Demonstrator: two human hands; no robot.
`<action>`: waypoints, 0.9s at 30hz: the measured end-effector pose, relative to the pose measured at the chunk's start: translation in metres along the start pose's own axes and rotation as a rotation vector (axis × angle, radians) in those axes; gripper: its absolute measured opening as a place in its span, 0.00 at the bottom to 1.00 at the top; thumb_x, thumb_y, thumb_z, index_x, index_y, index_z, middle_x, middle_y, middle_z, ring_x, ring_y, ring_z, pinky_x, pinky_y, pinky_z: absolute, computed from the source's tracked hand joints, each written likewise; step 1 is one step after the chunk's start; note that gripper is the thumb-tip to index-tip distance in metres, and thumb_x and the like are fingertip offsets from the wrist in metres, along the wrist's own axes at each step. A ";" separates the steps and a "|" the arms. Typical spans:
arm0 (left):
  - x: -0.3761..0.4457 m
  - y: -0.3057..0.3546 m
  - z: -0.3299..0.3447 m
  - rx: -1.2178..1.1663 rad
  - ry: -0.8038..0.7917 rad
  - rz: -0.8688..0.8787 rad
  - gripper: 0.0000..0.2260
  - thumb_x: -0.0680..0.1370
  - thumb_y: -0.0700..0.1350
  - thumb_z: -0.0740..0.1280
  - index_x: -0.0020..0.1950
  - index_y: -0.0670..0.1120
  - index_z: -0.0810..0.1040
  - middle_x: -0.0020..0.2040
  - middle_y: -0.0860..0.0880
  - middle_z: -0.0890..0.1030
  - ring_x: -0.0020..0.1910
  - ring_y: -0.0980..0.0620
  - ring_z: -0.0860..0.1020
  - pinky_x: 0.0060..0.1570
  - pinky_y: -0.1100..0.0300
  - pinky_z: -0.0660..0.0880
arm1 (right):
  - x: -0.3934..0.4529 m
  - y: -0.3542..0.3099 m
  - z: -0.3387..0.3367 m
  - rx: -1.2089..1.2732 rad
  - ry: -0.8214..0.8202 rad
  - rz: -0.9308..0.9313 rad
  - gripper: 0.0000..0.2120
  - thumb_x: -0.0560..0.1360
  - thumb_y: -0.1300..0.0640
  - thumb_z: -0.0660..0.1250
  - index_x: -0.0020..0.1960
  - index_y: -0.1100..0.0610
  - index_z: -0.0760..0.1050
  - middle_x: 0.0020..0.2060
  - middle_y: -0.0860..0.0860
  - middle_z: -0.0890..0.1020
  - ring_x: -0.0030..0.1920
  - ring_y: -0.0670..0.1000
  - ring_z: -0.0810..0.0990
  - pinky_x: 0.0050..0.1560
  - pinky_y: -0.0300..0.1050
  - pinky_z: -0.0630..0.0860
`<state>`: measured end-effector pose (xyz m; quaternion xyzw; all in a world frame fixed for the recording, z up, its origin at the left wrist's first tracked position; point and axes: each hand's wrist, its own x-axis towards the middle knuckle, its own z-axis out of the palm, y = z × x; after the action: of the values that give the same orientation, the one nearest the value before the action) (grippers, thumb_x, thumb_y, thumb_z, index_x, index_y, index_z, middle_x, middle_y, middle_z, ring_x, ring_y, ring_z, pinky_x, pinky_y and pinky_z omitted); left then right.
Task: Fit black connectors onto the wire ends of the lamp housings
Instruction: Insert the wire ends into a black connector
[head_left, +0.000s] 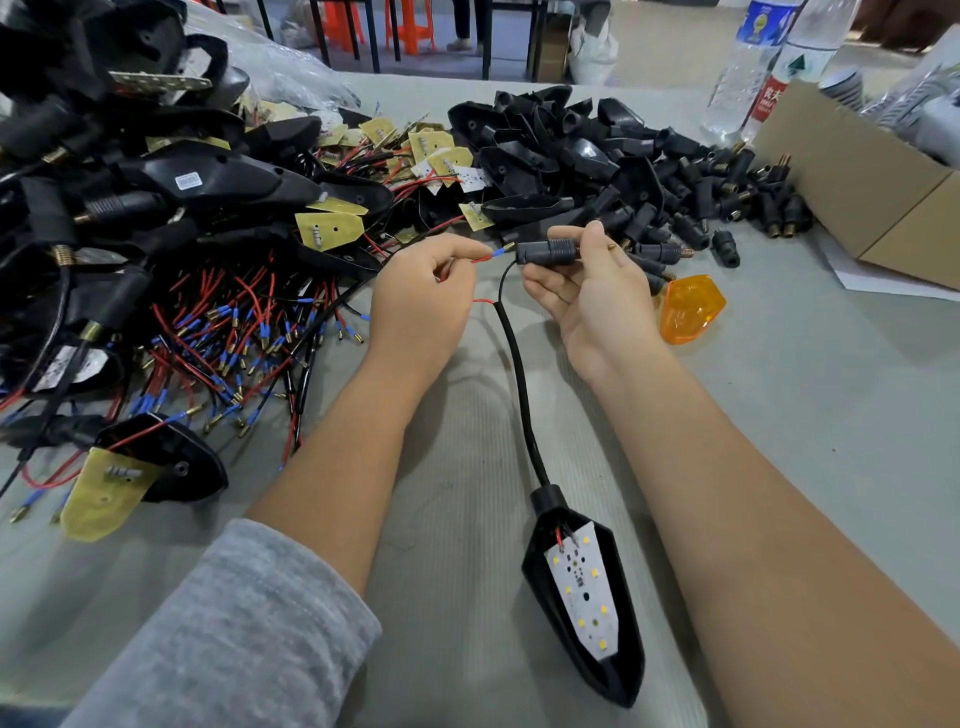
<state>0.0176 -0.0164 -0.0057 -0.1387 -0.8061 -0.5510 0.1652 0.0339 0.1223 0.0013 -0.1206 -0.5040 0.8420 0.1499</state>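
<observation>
a: grey table covering (779, 415) under everything; chairs and table legs blurred along the far edge. what does the left hand do?

b: left hand (421, 296) pinches a red wire (480, 258) between thumb and fingers, just behind its blue-sleeved brass tip (501, 252). the tip points at the connector's open end, very near it; whether it touches cannot be told.

a: right hand?

b: right hand (592, 296) holds a black connector (548, 251) across the fingers, thumb pressing on top, above the middle of the table. a black wire runs into the connector's left end.

a: the housing?

b: lamp housing (584, 597) lies near the near edge, between the forearms, white led board facing up. its black cable (522, 384) climbs toward the hands and splits into the red and black wires.

a: surroundings?

b: pile of wired housings (156, 208) fills the left side to the far left corner. heap of loose connectors (675, 197) toward the far right. orange lens (691, 309) just right of the right hand. cardboard box (872, 176) at the right edge, water bottles (763, 67) behind it.
</observation>
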 end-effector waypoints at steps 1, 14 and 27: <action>0.000 0.001 0.000 0.003 0.003 -0.014 0.15 0.75 0.36 0.59 0.46 0.52 0.83 0.29 0.58 0.76 0.23 0.60 0.67 0.25 0.70 0.60 | 0.000 0.000 0.000 0.005 0.003 -0.001 0.17 0.85 0.52 0.53 0.49 0.59 0.76 0.37 0.56 0.83 0.34 0.50 0.83 0.38 0.41 0.80; -0.003 0.003 0.000 0.030 -0.030 -0.006 0.05 0.77 0.41 0.66 0.44 0.44 0.81 0.32 0.52 0.75 0.30 0.60 0.69 0.34 0.65 0.67 | -0.005 0.000 0.001 -0.175 -0.120 -0.026 0.16 0.85 0.52 0.54 0.51 0.58 0.76 0.38 0.54 0.84 0.34 0.48 0.82 0.44 0.43 0.82; 0.000 0.001 0.001 0.056 -0.033 -0.009 0.05 0.81 0.43 0.64 0.46 0.46 0.77 0.33 0.58 0.74 0.31 0.66 0.72 0.35 0.73 0.66 | -0.008 -0.003 0.001 -0.208 -0.231 -0.028 0.14 0.85 0.53 0.54 0.53 0.58 0.76 0.40 0.53 0.84 0.37 0.50 0.83 0.46 0.47 0.81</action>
<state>0.0181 -0.0155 -0.0054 -0.1393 -0.8244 -0.5268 0.1533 0.0416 0.1202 0.0047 -0.0307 -0.6039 0.7915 0.0893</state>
